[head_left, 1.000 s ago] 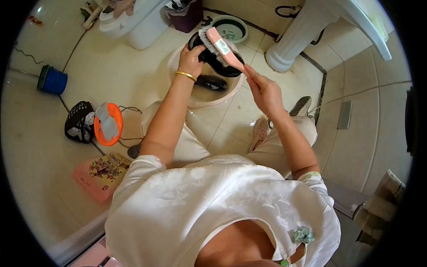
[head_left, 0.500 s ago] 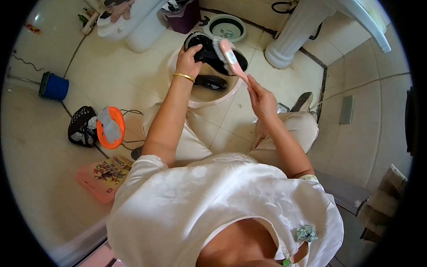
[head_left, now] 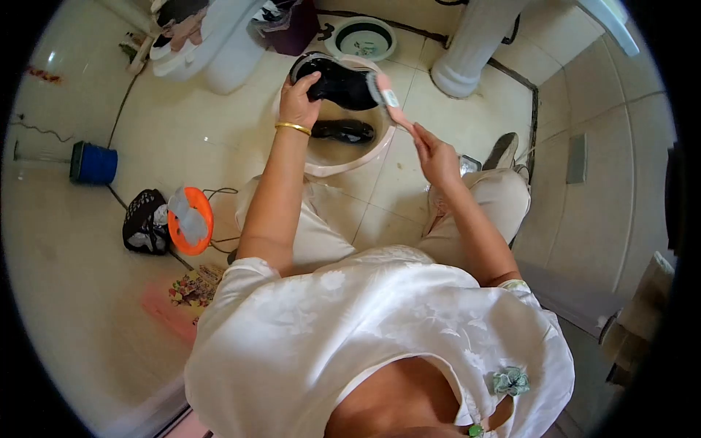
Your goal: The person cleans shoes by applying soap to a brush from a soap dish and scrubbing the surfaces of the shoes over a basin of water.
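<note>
My left hand (head_left: 299, 102) is closed around one end of a black shoe (head_left: 339, 86), thumb on top, and holds it above a pale pink basin (head_left: 321, 171). A pink scrub brush (head_left: 391, 102) is gripped by its handle in my right hand (head_left: 438, 159). Its bristles touch the shoe's right end. Below, a second black shoe (head_left: 343, 131) lies in the basin's cloudy water. The fingers of my left hand under the shoe are hidden.
Behind the basin stand a smaller white-and-green basin (head_left: 391, 47) and a purple bin (head_left: 296, 36). A sink pedestal (head_left: 460, 66) is at back right. An orange-rimmed item (head_left: 207, 219), a black patterned bag (head_left: 142, 226) and a blue container (head_left: 95, 163) are at left.
The brush has moved from across the middle of the shoe to its right end. The held shoe's upper side now shows more fully. The view has shifted slightly.
</note>
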{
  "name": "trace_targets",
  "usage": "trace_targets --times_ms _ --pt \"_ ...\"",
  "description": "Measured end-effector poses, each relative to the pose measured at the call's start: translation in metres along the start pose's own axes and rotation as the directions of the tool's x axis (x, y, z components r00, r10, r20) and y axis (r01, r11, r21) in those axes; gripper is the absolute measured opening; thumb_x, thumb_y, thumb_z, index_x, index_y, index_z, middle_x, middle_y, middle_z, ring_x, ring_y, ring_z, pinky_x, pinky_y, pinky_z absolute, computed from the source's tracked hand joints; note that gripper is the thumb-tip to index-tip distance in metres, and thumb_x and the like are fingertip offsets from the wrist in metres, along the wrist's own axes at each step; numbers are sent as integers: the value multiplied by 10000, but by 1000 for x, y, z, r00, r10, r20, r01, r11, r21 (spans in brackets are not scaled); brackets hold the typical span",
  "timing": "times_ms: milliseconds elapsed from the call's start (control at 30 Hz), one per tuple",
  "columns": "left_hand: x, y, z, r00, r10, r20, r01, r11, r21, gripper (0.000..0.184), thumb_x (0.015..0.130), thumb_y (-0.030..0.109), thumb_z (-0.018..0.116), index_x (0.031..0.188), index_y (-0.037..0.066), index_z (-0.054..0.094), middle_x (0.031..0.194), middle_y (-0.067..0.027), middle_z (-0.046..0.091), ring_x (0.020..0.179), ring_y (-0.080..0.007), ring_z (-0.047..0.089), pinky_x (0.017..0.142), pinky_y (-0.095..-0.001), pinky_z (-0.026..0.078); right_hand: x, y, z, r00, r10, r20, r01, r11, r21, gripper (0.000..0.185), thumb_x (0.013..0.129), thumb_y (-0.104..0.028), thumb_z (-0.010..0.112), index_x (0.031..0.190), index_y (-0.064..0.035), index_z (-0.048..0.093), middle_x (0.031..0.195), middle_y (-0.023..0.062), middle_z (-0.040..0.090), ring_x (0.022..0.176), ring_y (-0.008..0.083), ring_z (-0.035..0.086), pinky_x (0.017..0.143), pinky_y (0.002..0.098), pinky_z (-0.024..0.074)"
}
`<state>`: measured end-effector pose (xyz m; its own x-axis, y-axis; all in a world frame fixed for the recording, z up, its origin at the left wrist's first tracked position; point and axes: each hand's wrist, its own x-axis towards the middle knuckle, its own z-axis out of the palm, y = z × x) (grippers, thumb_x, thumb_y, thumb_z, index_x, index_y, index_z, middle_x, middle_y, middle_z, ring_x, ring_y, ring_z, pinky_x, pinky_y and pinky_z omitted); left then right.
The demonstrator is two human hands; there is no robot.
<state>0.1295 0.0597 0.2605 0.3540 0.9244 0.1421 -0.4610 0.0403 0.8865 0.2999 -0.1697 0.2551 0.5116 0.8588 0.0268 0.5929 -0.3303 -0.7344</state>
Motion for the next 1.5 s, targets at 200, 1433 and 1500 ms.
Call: trace_targets --times_ms 200,1433,1500 --pt "7 23 3 989 -147 -11 134 931 -339 231 702 -46 578 921 27 576 848 -81 612 803 -226 606 747 -352 496 -19 -48 0 980 -177 -91 187 975 119 322 862 -241 536 1176 -178 560 824 189 617 720 367 594 616 418 476" --pt "-4 9 25 996 -36 -82 45 992 120 286 788 -36 534 1073 -17 528 989 -60 582 877 -159 570 794 -301 461 -9 -73 -4 878 -464 -115 418 862 -285 421 806 -190 608 1215 -236 519 600 101 559 510 285 561 455 383 436" --pt "-3 4 20 998 -20 -52 29 985 172 284 781 -43 527 1065 -24 534 989 -57 581 875 -154 567 800 -296 457 3 -68 -5 872 -467 -151 392 848 -357 412 803 -197 610 1204 -239 526 578 93 544 494 275 555 440 374 434"
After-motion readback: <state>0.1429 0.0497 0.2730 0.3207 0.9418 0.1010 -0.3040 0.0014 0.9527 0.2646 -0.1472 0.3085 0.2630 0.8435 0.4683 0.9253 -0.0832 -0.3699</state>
